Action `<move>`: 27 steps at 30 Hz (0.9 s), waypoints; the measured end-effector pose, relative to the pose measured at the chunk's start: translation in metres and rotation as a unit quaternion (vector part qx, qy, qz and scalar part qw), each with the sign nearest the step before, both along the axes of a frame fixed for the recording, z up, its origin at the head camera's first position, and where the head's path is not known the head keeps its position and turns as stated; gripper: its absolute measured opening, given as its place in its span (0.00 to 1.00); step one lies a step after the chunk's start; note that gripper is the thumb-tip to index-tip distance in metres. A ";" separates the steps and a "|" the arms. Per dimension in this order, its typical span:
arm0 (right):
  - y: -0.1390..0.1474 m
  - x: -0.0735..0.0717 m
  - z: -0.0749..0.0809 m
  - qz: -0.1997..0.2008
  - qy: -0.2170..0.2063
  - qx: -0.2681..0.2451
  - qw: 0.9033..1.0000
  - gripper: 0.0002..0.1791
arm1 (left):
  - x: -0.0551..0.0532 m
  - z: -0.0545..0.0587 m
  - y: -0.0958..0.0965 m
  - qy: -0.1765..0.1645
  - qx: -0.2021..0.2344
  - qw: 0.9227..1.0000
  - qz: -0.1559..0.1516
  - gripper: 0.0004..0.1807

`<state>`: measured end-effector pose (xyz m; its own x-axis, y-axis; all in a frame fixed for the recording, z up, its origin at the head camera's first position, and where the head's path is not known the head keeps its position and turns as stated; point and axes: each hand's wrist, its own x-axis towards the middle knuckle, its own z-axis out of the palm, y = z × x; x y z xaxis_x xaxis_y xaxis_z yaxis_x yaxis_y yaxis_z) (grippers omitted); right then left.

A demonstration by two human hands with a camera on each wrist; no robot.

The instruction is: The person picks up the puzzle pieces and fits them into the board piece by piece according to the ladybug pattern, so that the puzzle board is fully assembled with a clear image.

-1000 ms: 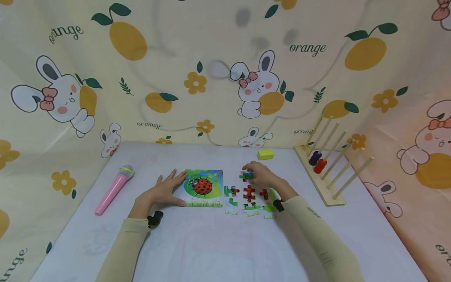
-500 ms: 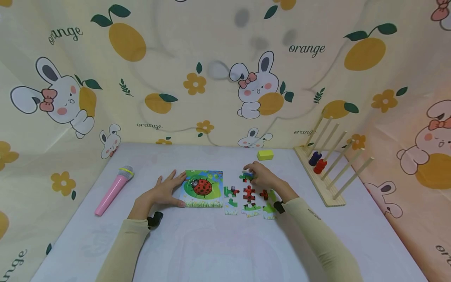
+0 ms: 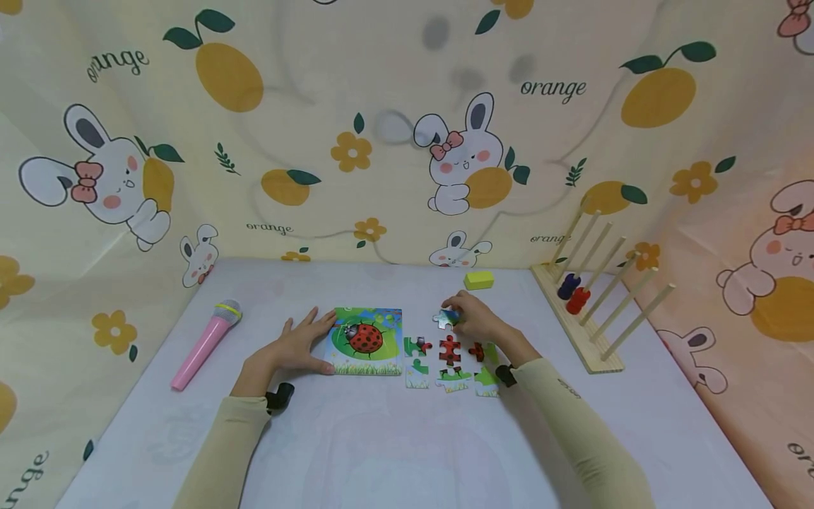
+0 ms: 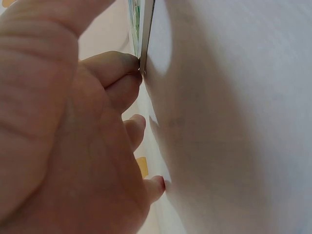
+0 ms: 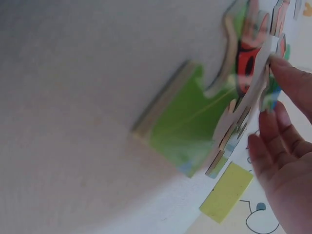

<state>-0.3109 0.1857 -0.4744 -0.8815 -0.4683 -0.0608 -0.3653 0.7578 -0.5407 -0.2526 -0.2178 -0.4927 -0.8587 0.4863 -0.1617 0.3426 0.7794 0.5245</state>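
Note:
In the head view, my left hand (image 3: 294, 348) lies spread at the left side of a ladybug picture puzzle board (image 3: 343, 359), its index finger and thumb touching the board's corners. The left wrist view shows its fingertips (image 4: 130, 63) against the board's edge. My right hand (image 3: 478, 318) pinches a jigsaw puzzle piece (image 3: 445, 319) between thumb and fingers, behind the other loose pieces. A pale glare covers part of that piece. Close by lie a red ladybug piece (image 3: 449, 350), a green and red piece (image 3: 416, 345) and a green corner piece (image 5: 185, 117).
A yellow block (image 3: 479, 280) sits behind the right hand. To the right stands a wooden peg rack (image 3: 588, 339) with blue and red beads. A pink toy microphone (image 3: 203, 350) lies at the left on the white table (image 3: 356, 452). Printed cloth hangs behind.
The puzzle piece at my right fingers has tipped; its green and red face has given way to a pale, shiny look. My left hand and the board have stayed in place.

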 end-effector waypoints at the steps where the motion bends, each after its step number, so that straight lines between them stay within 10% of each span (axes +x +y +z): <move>1: 0.000 0.000 0.000 -0.002 0.001 -0.002 1.000 0.26 | 0.000 0.000 0.000 0.002 0.001 1.000 -0.001 0.63; 15: -0.005 -0.009 0.002 0.024 0.027 -0.105 0.994 0.12 | 0.001 0.003 0.001 -0.009 -0.002 1.000 0.006 0.63; 27: -0.087 -0.021 0.003 0.083 -0.015 -0.161 0.983 0.11 | 0.000 0.003 0.002 -0.003 -0.010 1.000 0.003 0.63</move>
<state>-0.3320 0.0983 -0.4709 -0.7918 -0.6042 0.0893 -0.4491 0.4768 -0.7556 -0.2526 -0.2157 -0.4897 -0.8606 0.4781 -0.1754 0.3355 0.7914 0.5110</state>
